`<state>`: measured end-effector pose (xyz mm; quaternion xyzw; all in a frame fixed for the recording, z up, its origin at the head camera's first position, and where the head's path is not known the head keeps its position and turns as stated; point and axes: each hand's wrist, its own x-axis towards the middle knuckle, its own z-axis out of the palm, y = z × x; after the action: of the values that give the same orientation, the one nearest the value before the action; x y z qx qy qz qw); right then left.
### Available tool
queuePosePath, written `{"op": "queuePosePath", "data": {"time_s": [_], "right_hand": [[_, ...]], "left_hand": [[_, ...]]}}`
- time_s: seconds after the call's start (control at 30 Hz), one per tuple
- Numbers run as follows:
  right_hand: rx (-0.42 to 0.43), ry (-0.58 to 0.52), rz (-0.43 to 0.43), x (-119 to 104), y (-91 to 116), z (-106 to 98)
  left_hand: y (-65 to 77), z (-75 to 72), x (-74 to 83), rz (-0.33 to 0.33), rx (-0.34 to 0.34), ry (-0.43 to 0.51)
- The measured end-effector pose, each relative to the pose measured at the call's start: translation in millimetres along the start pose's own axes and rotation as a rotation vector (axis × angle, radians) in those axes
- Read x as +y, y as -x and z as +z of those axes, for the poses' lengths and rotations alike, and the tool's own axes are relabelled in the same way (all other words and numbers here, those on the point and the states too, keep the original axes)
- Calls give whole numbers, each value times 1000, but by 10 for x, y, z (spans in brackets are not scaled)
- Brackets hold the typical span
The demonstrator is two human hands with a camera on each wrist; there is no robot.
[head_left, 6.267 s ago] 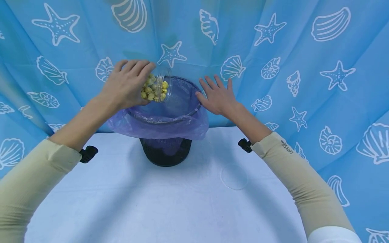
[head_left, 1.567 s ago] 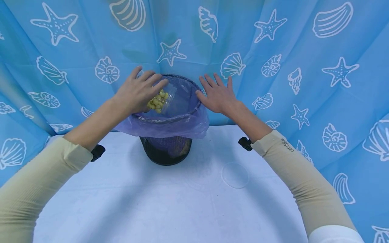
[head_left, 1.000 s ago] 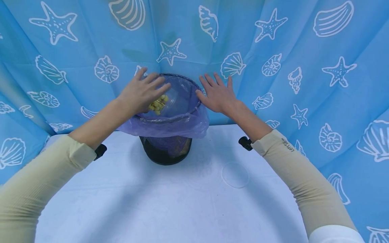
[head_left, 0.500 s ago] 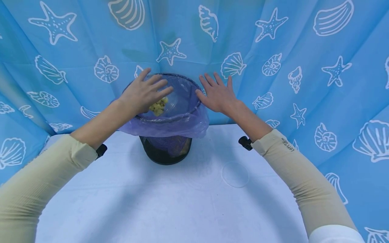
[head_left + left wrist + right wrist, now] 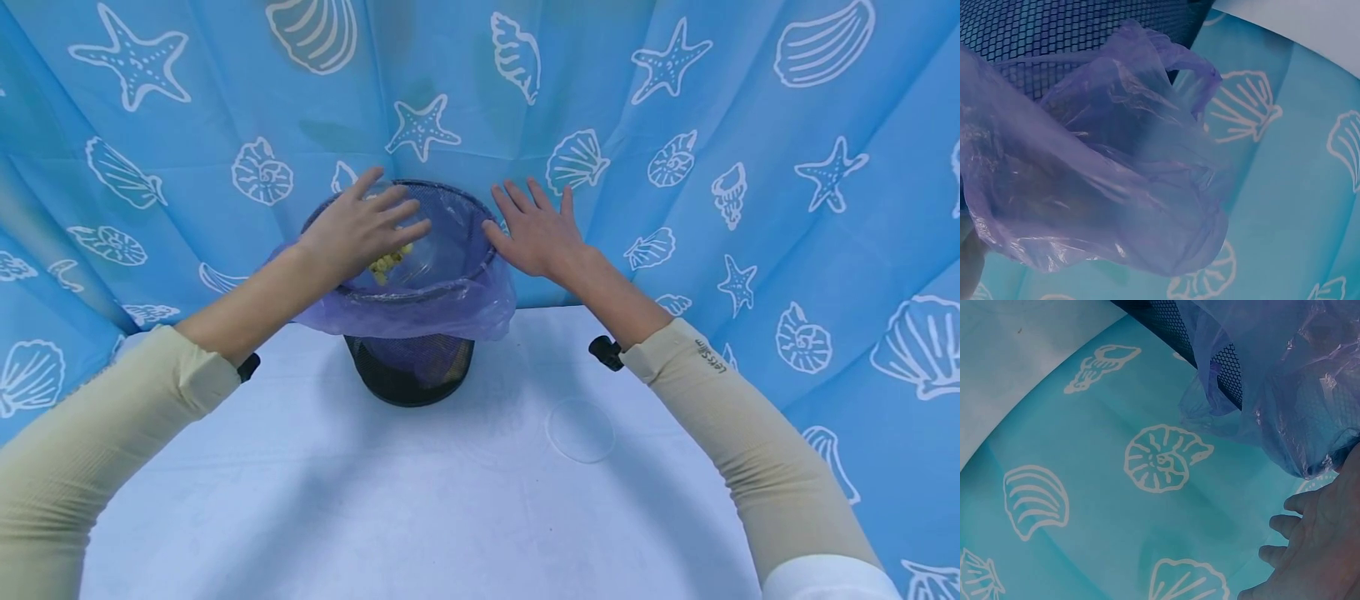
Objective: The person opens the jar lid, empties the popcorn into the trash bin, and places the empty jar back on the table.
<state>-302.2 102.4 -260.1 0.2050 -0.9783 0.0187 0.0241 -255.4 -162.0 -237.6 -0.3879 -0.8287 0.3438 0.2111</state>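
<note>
My left hand [image 5: 356, 233] holds a clear jar [image 5: 427, 265], tipped over the mouth of a black mesh bin [image 5: 411, 379]. Yellow pieces that look like popcorn [image 5: 386, 265] show below the fingers; most of the jar and the thumb are hidden behind the hand. A thin purple bag [image 5: 420, 318] lines the bin and hangs over its rim. At the rim's right side rests my right hand [image 5: 538, 233], fingers straight and spread, thumb against the edge. In the left wrist view the purple bag [image 5: 1116, 181] fills the left part; the jar is out of sight.
The bin stands at the back of a white table [image 5: 465, 500], close to a blue curtain [image 5: 585, 75] printed with white shells and starfish. A faint clear ring [image 5: 581, 430], perhaps a lid, lies on the table to the right of the bin.
My left hand has moved right over the bin and turned the jar further down. Fewer yellow pieces show in it than several seconds ago. The right hand stays at the rim.
</note>
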Motion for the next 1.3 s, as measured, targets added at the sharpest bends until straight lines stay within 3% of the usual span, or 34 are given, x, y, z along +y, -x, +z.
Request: {"op": "queuePosePath", "data": {"time_s": [0.17, 0.33, 0.57, 0.83, 0.97, 1.3], "right_hand": [[6, 3, 2, 4, -2, 5], [9, 5, -2, 4, 10, 1], [11, 1, -3, 3, 25, -5], [12, 6, -4, -5, 44, 2], [10, 4, -4, -3, 43, 3], [16, -1, -9, 1, 40, 12]], "left_hand": [[-26, -32, 40, 33, -63, -159], [-39, -88, 68, 51, -130, -250], [-55, -148, 67, 57, -148, -263], [-47, -165, 53, 43, -116, -261], [-31, -148, 30, 24, -72, -213], [82, -106, -57, -116, 115, 107]]}}
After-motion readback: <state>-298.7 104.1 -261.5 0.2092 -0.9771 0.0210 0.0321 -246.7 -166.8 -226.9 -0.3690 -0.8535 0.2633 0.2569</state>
